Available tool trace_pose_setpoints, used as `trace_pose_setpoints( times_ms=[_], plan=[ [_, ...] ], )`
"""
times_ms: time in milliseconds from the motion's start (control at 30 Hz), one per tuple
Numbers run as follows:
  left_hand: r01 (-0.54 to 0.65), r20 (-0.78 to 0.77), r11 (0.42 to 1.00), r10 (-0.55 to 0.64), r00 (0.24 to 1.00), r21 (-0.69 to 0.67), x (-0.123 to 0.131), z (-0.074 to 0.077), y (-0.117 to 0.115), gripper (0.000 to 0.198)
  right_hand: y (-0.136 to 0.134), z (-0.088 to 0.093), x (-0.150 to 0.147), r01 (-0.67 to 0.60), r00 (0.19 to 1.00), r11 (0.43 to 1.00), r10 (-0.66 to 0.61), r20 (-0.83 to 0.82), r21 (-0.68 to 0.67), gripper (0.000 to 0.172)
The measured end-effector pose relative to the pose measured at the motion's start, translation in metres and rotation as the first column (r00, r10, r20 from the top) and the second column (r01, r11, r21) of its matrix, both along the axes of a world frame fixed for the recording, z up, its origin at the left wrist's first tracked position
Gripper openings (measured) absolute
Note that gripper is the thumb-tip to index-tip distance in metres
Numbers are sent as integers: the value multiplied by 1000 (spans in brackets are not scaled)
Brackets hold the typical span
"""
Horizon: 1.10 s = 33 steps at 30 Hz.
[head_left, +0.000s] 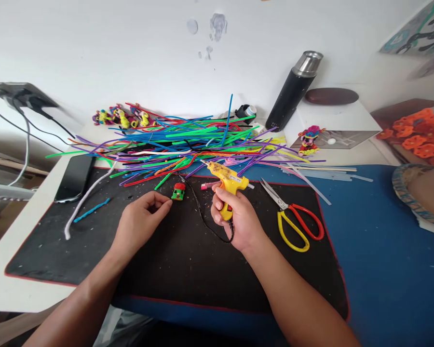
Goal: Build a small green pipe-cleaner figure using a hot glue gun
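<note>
The glue gun (227,184) sits in the right hand (240,214), fingers wrapped around its grip, label (235,179) too small to read. At its nine o'clock, the left hand (141,219), thumb and forefinger nearly together, touches the green-and-red figure (178,192), whether gripping I cannot tell; scissors (282,205) lie at four.

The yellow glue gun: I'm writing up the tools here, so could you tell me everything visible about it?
The yellow glue gun has a plastic-looking body with dark stains toward the front and a white label on its side. Its narrow nozzle points toward the picture's left; a pale stick juts from the back. A red part shows on the handle, and a black cord leaves its base. The right hand grips the handle, above the black mat.
</note>
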<state>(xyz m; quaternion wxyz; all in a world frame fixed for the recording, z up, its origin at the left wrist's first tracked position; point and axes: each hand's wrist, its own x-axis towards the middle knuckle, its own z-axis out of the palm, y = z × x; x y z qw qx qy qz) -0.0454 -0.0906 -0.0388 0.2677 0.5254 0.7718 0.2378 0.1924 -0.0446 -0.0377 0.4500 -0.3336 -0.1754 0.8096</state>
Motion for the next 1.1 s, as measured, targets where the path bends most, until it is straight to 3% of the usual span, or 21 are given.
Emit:
trace_pose_setpoints(
  times_ms=[300, 500, 600, 733, 833, 933, 1100],
  plan=[
    [46, 98, 997, -53, 994, 64, 3, 40, -1, 45, -7, -4, -9, -108, 994, 994, 108, 18, 0, 41],
    [140, -41, 969, -134, 990, 201, 6, 75, 1, 35, -12, -7, -13, -178, 984, 984, 178, 5, 29, 46],
    [277, -149, 924, -244, 958, 263, 14, 89, -1, 24, -12, -7, -13, -184, 982, 982, 185, -30, 42, 51],
    [530, -216, 813, -487, 846, 242, 25, 93, -4, 17, -12, -6, -13, -202, 976, 979, 205, -68, 41, 55],
    [666, -296, 710, -601, 743, 229, 28, 91, -4, 16, -14, -4, -14, -222, 972, 975, 224, -69, 33, 55],
    [751, -384, 626, -653, 653, 212, 27, 90, -4, 20, -15, -1, -14, -241, 969, 970, 242, -57, 32, 55],
    [794, -453, 590, -673, 585, 148, 22, 86, -5, 25, -16, 1, -14, -267, 962, 962, 269, -40, 54, 54]
  ],
)
